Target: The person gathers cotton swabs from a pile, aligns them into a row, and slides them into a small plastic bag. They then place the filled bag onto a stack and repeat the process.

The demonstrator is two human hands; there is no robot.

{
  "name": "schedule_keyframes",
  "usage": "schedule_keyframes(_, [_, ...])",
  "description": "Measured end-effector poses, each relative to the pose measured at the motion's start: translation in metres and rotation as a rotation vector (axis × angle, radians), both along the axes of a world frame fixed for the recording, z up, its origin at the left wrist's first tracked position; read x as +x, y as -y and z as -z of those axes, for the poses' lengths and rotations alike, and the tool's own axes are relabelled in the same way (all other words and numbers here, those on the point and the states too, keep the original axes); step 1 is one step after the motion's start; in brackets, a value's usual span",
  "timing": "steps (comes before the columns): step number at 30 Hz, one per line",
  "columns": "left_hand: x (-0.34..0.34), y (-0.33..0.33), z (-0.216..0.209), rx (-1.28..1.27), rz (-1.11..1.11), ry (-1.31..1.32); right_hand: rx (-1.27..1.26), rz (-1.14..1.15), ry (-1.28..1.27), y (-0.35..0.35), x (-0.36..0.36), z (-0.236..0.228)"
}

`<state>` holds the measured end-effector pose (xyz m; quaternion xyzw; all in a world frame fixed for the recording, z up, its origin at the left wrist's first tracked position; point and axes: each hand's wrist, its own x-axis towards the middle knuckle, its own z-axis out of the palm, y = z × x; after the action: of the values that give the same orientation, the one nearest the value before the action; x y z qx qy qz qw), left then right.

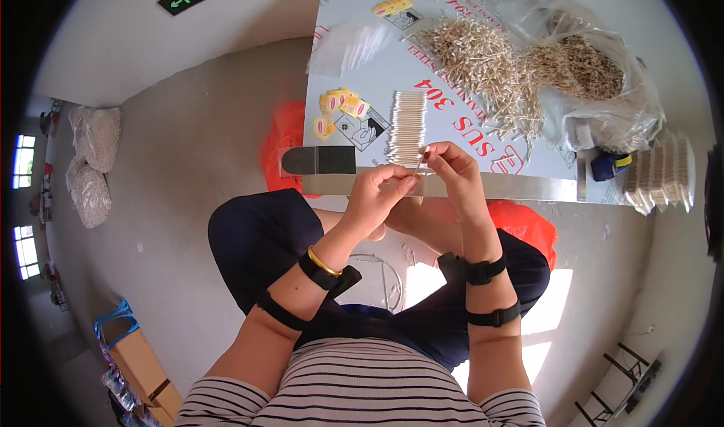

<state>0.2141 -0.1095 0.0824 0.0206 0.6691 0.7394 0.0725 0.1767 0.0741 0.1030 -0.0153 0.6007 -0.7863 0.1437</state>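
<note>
1. Above the lap, at the near edge of the table (528, 188), both hands meet around a few cotton swabs (421, 163).
2. Right hand (456, 176): thumb and forefinger are pinched on the upper ends of the swabs, just below their tips.
3. Left hand (375, 197): fingertips are closed on the lower ends, touching the right hand's fingers.
4. Long axis: the swabs run from lower left to upper right, tilted a little off upright.
5. Neat stack of swabs (408, 127): it lies on the table just beyond the fingers, nearer the right hand.
6. Loose pile of swabs (483, 57) and the clear bag (596, 69) lie farther back, to the right.
</note>
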Motion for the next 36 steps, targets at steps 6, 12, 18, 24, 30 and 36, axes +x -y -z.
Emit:
schedule_keyframes(6, [0.028, 0.009, -0.032, 0.067, 0.116, 0.017, -0.118, -0.011, -0.121, -0.001, 0.027, -0.039])
schedule_keyframes(12, [0.054, 0.005, -0.051, 0.178, 0.184, 0.164, -0.182, 0.097, -0.193, -0.005, 0.058, -0.055])
schedule_keyframes(18, [0.071, -0.002, -0.056, 0.253, 0.227, 0.129, -0.223, 0.135, -0.133, -0.013, 0.089, -0.062])
schedule_keyframes(24, [0.089, -0.015, -0.068, -0.143, 0.493, 0.139, 0.019, 0.330, -0.186, -0.066, 0.139, -0.061])
schedule_keyframes(30, [0.093, 0.000, -0.003, -0.287, 0.429, 0.063, 0.738, 0.994, -0.386, -0.262, 0.207, -0.072])
schedule_keyframes(36, [0.058, 0.021, 0.038, -0.413, 0.199, -0.019, 1.657, 0.937, -0.231, -0.307, 0.214, -0.048])
